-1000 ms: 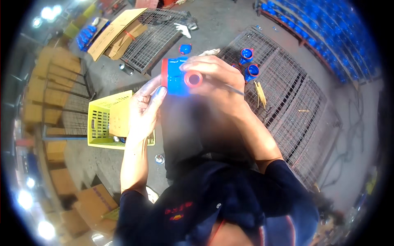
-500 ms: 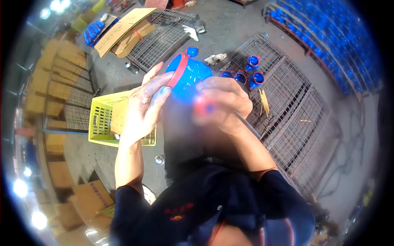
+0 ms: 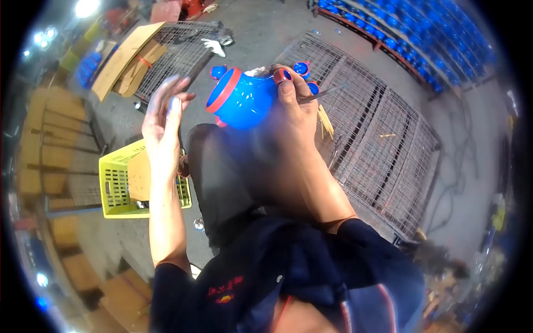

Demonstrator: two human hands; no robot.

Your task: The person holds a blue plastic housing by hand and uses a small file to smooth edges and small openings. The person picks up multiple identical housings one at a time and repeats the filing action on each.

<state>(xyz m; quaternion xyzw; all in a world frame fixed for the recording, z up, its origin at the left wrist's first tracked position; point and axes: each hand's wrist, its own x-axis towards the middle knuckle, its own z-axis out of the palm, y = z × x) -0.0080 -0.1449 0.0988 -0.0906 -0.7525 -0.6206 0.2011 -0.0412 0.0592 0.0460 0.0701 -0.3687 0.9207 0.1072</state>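
Note:
A glossy blue pipe fitting [image 3: 250, 105] with red-rimmed openings hangs in front of me, its wide mouth facing left. My right hand [image 3: 298, 111] grips it at the smaller red-rimmed neck, thumb against the rim. From that same hand a thin dark rod [image 3: 325, 93] sticks out to the right; its kind cannot be made out. My left hand [image 3: 165, 119] is apart from the fitting on its left side, fingers loosely spread and holding nothing. Dark paint-like smudges mark its fingers.
A yellow plastic crate [image 3: 104, 191] with cardboard inside stands at my left. Right of me lies a wire mesh rack [image 3: 383, 147] bearing blue fittings [image 3: 301, 68] and thin sticks [image 3: 325, 123]. Farther off are a white glove [image 3: 214, 48], cardboard sheets [image 3: 127, 53] and stacked blue parts [image 3: 383, 25].
My left hand has let go of the wide red rim and moved left. The right hand has turned the fitting, bringing its small neck up, and now holds it alone. The view has shifted.

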